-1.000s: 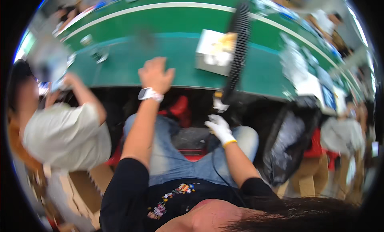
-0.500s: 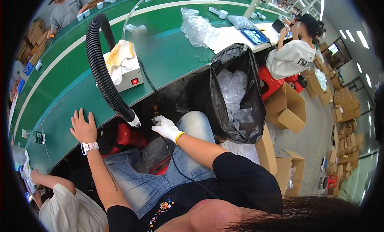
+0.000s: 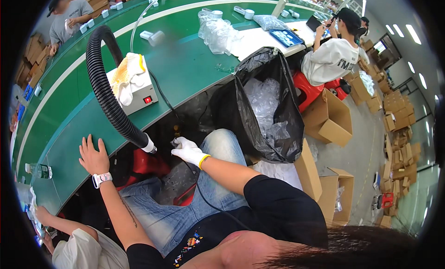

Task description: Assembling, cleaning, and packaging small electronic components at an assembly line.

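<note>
My bare left hand (image 3: pixel 94 156) lies flat on the edge of the green worktable (image 3: pixel 74 169), fingers spread and nothing in it. Over my lap, below the table edge, my right hand (image 3: pixel 187 151) wears a white glove with a yellow cuff. Its fingers are closed around a small dark piece (image 3: pixel 175 143), mostly hidden, from which a black cable (image 3: pixel 206 198) seems to run towards my body. Close to that hand hangs the pale nozzle end (image 3: pixel 150 146) of a black corrugated hose (image 3: pixel 94 79). An orange-and-white glove (image 3: pixel 127 76) rests on a white box with a lit red switch (image 3: pixel 147 100).
A black-bagged bin (image 3: pixel 296 130) of clear plastic waste stands to my right, with open cartons (image 3: pixel 333 118) beyond. A clear bottle (image 3: pixel 39 170) lies at the left. White scoops (image 3: pixel 151 37) and clear plastic bags (image 3: pixel 215 30) lie on the table. Co-workers (image 3: pixel 331 60) sit nearby.
The view has shifted slightly. Both my hands keep nearly the same places and grips. The co-worker at the far left now has a hand raised to the chest.
</note>
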Available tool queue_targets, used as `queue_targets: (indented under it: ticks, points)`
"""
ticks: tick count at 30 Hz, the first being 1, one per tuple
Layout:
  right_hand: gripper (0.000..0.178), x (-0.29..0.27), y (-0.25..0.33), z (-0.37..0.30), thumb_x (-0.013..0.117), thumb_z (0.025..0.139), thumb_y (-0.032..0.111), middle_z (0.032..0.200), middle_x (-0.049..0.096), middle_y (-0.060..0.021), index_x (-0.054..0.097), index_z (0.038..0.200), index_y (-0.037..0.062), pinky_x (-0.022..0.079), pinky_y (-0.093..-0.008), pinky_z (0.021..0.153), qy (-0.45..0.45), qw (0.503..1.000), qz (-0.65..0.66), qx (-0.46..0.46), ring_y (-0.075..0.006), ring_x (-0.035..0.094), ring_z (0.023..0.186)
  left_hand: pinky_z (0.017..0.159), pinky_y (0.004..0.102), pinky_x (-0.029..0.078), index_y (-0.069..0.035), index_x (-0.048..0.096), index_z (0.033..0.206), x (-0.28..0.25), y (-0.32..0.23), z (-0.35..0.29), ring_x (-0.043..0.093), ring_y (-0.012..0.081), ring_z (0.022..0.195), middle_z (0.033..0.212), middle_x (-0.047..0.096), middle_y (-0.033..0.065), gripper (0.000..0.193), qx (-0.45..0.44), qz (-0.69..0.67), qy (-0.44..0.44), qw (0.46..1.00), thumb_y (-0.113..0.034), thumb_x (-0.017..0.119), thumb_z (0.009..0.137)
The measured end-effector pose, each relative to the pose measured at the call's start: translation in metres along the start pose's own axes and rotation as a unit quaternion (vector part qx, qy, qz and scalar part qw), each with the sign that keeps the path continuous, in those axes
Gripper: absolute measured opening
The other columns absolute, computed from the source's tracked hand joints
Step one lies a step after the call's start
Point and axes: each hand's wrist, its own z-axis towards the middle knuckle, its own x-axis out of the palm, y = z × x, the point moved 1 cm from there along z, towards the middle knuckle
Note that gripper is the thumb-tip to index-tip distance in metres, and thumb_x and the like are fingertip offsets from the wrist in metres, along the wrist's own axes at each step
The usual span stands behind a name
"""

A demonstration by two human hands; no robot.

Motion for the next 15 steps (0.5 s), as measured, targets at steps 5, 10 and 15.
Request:
queue_targets:
  ticks: [5, 10, 15]
  points:
    - [0.065, -0.002, -0.002, 0.002, 0.079, 0.083, 0.033, 0.106, 0.074, -0.0149, 0.06, 0.137, 0.0021, 0.055, -0.0383, 0.092, 0.004, 1.0, 0.0, 0.001, -0.029, 0.072, 0.1, 0.118, 0.0671, 0.029, -0.023, 0.054, 0.151, 0.001, -0.002, 0.001, 0.038, 0.0329, 0.151, 0.163, 0.045, 0.0049, 0.057, -0.001, 0.007, 0.004, 1.0, -0.054, 0.051, 0.103]
    - [0.065, -0.002, -0.005, 0.003, 0.079, 0.083, 0.033, 0.106, 0.074, -0.0147, 0.06, 0.137, 0.0023, 0.055, -0.0383, 0.092, 0.0, 1.0, 0.015, -0.008, -0.0287, 0.072, 0.1, 0.119, 0.0663, 0.028, -0.023, 0.051, 0.154, 0.002, -0.003, 0.001, 0.037, 0.032, 0.152, 0.164, 0.044, 0.0032, 0.059, -0.005, 0.014, 0.019, 1.0, -0.054, 0.051, 0.103]
    - [0.062, 0.007, -0.002, 0.005, 0.08, 0.083, 0.033, 0.108, 0.075, -0.0156, 0.062, 0.135, 0.0024, 0.056, -0.0385, 0.092, 0.001, 0.999, 0.002, -0.035, -0.0283, 0.072, 0.099, 0.116, 0.0634, 0.034, -0.022, 0.048, 0.156, 0.003, 0.009, 0.001, 0.043, 0.0322, 0.148, 0.159, 0.05, 0.0062, 0.063, -0.005, 0.021, -0.038, 0.999, -0.053, 0.055, 0.101]
